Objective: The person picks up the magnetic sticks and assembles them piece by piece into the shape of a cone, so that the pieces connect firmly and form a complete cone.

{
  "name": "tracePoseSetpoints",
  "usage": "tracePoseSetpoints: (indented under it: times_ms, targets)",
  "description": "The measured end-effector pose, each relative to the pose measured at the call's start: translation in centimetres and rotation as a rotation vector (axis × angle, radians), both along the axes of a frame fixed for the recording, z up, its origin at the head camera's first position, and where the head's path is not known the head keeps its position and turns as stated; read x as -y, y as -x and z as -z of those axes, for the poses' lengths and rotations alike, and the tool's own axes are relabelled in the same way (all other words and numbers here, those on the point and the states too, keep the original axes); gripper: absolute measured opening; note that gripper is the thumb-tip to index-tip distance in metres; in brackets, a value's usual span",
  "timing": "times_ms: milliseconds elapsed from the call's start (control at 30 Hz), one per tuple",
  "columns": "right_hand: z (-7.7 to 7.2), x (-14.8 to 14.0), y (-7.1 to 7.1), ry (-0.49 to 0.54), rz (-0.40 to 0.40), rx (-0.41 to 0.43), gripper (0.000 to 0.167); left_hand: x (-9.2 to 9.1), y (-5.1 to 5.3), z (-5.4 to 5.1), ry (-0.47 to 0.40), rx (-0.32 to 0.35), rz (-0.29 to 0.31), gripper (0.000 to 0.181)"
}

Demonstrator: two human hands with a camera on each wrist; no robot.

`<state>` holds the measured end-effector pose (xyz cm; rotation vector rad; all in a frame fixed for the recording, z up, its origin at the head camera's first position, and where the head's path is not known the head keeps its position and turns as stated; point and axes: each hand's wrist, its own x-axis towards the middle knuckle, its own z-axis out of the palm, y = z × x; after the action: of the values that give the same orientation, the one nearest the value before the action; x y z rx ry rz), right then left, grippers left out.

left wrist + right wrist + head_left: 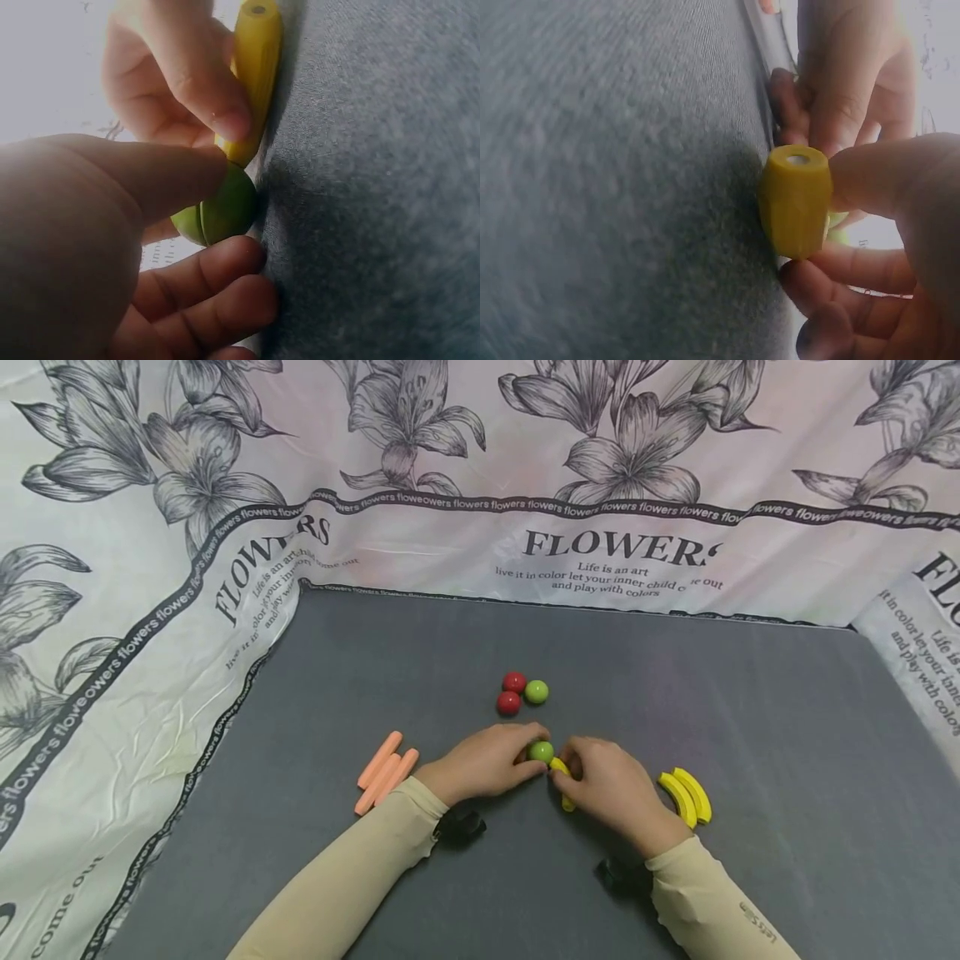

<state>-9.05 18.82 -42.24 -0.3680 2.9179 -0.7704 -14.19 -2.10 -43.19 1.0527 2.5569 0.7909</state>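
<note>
Near the middle of the grey table, my left hand (pixel 487 762) pinches a green ball (pixel 541 752) between thumb and fingers. My right hand (pixel 617 789) grips a yellow banana-shaped piece (pixel 567 803), its far end against the ball. In the left wrist view the yellow piece (pixel 257 67) meets the green ball (pixel 229 206) under my left thumb. The right wrist view shows the near end of the yellow piece (pixel 796 202) between my right thumb and fingers, low over the grey surface.
Two red balls (pixel 513 682) and another green ball (pixel 537 692) sit together beyond the hands. Several orange sticks (pixel 380 760) lie at the left, and two yellow curved pieces (pixel 692 795) at the right. A flower-printed sheet (pixel 420 543) borders the grey table (pixel 787 735).
</note>
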Motion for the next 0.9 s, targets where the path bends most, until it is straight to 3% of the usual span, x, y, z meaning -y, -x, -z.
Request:
tracePoseSetpoints:
  times_ms: [167, 300, 400, 567, 733, 900]
  targets:
    - [-0.1, 0.0, -0.1, 0.026, 0.047, 0.080, 0.037, 0.0, 0.0, 0.1, 0.036, 0.000, 0.019, 0.041]
    - [-0.2, 0.0, -0.1, 0.059, 0.035, 0.106, 0.052, 0.1, 0.0, 0.0, 0.045, -0.006, 0.054, 0.045]
    - [-0.2, -0.1, -0.1, 0.080, 0.017, 0.101, 0.049, 0.1, -0.1, 0.0, 0.031, 0.002, 0.053, 0.048]
    - [-0.2, 0.0, -0.2, 0.089, 0.014, 0.090, 0.039, -0.2, -0.6, -0.6, 0.029, 0.033, 0.005, 0.048]
    - [-0.3, -0.1, -0.3, 0.069, 0.066, 0.094, 0.038, -0.5, -1.5, -1.4, 0.121, -0.007, -0.019, 0.039]
    - [-0.2, -0.1, -0.4, 0.058, 0.104, 0.106, 0.035, -0.6, -1.9, -1.6, 0.166, -0.021, 0.014, 0.038]
